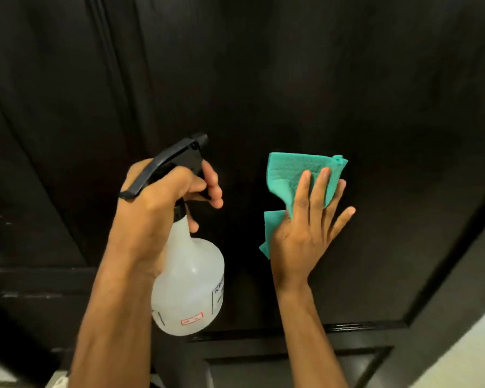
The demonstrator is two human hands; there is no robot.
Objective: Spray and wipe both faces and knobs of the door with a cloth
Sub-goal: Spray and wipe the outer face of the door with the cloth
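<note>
A dark, almost black panelled door (291,79) fills nearly the whole view. My left hand (163,208) grips the neck of a translucent white spray bottle (191,284) with a black trigger head, its fingers curled over the trigger and the nozzle aimed at the door. To its right, my right hand (308,225) lies flat with straight fingers and presses a folded teal cloth (297,175) against the door panel. No knob is in view.
Raised panel mouldings (347,327) run across the door below my hands and slant up its right side. A pale floor or wall (473,357) shows at the bottom right corner, and a light patch shows at the bottom left.
</note>
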